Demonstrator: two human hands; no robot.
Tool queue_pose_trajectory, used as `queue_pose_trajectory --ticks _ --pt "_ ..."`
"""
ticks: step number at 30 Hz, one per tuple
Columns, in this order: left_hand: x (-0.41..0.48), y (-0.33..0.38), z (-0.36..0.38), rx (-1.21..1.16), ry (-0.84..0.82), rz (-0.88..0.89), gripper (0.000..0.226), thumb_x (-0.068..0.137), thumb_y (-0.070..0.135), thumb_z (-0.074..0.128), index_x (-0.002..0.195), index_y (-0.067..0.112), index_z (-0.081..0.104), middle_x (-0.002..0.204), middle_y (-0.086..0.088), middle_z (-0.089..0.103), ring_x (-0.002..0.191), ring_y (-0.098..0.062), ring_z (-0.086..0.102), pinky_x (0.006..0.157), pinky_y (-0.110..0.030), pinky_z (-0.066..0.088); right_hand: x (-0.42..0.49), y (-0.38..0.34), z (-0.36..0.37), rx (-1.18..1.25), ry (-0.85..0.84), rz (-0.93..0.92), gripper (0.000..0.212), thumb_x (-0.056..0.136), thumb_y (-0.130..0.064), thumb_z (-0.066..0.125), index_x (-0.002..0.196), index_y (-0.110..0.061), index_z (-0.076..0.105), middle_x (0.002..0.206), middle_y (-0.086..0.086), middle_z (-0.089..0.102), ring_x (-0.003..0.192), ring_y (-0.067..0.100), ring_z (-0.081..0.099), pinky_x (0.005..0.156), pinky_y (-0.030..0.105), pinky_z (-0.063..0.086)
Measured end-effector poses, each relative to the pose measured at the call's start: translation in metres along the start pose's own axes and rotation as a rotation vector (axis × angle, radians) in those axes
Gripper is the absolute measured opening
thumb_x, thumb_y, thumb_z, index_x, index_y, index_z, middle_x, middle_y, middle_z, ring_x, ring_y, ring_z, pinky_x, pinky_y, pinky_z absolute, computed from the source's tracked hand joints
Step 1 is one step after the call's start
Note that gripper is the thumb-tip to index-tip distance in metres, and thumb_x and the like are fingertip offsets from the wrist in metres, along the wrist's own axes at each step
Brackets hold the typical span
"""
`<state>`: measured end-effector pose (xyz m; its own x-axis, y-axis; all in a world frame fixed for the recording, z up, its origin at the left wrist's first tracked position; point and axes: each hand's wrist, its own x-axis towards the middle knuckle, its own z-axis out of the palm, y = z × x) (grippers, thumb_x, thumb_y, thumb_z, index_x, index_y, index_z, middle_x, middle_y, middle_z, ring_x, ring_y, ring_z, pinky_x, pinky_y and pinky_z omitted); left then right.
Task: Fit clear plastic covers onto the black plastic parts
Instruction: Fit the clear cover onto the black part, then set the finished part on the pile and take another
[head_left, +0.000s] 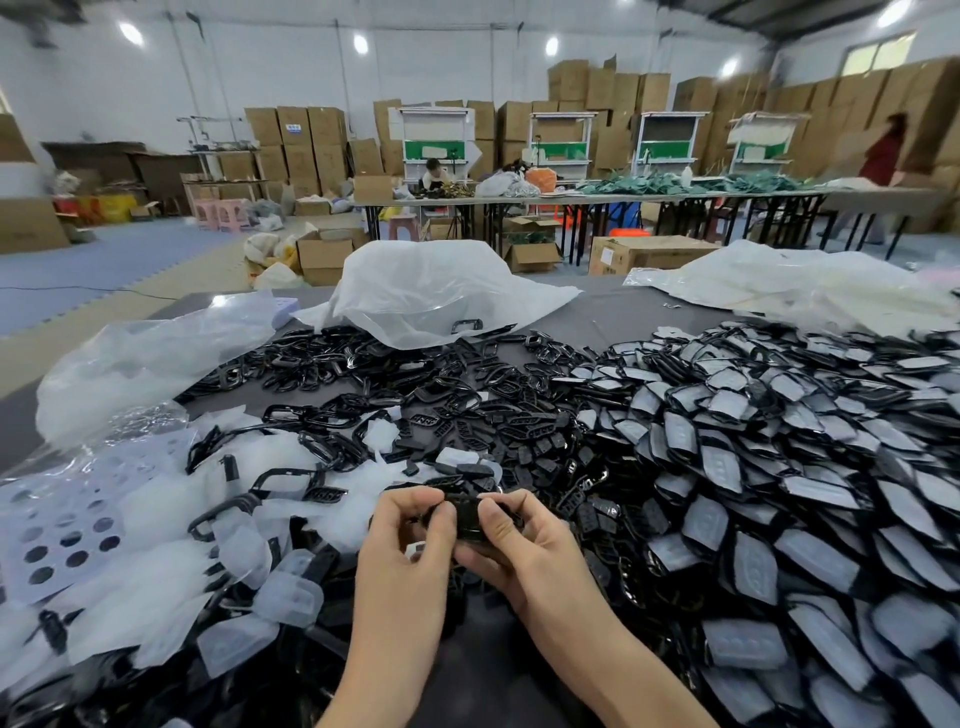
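**Fingers (410, 503) of both hands pinch one black plastic part (470, 522)**

The fingers are curled, not relaxed. On each side a thumb and bent index finger clamp the part's edge, and the other fingers are tucked underneath. The left hand (405, 551) and the right hand (524, 556) meet low in the middle of the view, with their fingertips almost touching across the part. The left forearm comes up nearly straight from the bottom edge. The right forearm slants in from the lower right, so the two wrists converge. Both thumbs face the camera.

The part is small, dark and glossy, and it is held just above the dark table (602, 306), in the gap between the heaps. It cannot be told whether a clear cover already sits on it.

To the left lies a pile of clear plastic covers (156, 545), with a few black frames mixed into it. Beyond the hands, loose black parts (363, 374) spread across the table. A large heap of covered parts (779, 467) fills the right side. A crumpled plastic bag (431, 280) rests at the table's far edge.
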<state>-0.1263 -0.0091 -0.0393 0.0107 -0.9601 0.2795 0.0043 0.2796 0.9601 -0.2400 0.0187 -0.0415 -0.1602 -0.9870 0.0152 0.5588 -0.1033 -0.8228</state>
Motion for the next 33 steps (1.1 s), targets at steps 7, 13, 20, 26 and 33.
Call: queue_pose_trajectory --ticks 7,13,20,26,33 --pt "0.011 0.005 -0.014 -0.011 -0.276 -0.088 0.044 0.093 0.008 0.064 0.106 0.050 0.067 0.097 0.004 0.070 0.081 -0.016 0.063 0.078 -0.028 0.053 -0.002 -0.011 -0.007 -0.037 -0.035 0.027 0.014 0.083 -0.023 0.071 0.091 -0.013 0.068 0.110 0.024 0.072 0.100 0.037 0.072 0.074 0.026 0.059" --pt "0.011 0.007 -0.018 0.156 -0.311 0.015 0.041 0.091 0.012 0.065 0.100 0.053 0.066 0.091 0.016 0.068 0.063 0.003 0.056 0.065 -0.011 0.046 -0.004 -0.016 -0.008 -0.122 -0.057 0.078 0.025 0.080 -0.023 0.072 0.099 -0.008 0.065 0.103 0.025 0.073 0.089 0.032 0.074 0.072 0.026 0.059" --pt "0.012 0.005 -0.019 0.280 -0.210 0.131 0.041 0.089 0.009 0.068 0.093 0.050 0.069 0.082 0.016 0.070 0.075 0.000 0.063 0.071 -0.009 0.045 -0.001 -0.012 -0.008 -0.404 -0.008 -0.057 0.010 0.094 -0.002 0.065 0.098 -0.006 0.058 0.081 0.013 0.076 0.075 0.027 0.076 0.065 0.025 0.059" --pt "0.033 -0.005 -0.035 0.853 0.000 0.430 0.028 0.095 0.028 0.055 0.123 0.024 0.060 0.110 0.011 0.063 0.103 -0.013 0.057 0.085 -0.027 0.045 0.004 -0.012 -0.020 -0.552 0.164 -0.170 0.010 0.095 -0.014 0.066 0.097 -0.020 0.057 0.077 0.006 0.077 0.072 0.024 0.076 0.068 0.030 0.060" --pt "0.082 -0.012 -0.035 1.385 -0.150 0.239 0.025 0.103 0.036 0.038 0.110 0.023 0.058 0.109 0.005 0.061 0.109 -0.020 0.056 0.088 -0.032 0.043 0.005 -0.015 -0.025 -0.505 0.229 -0.185 0.010 0.095 -0.017 0.067 0.099 -0.018 0.059 0.077 0.003 0.077 0.073 0.019 0.076 0.065 0.020 0.057"
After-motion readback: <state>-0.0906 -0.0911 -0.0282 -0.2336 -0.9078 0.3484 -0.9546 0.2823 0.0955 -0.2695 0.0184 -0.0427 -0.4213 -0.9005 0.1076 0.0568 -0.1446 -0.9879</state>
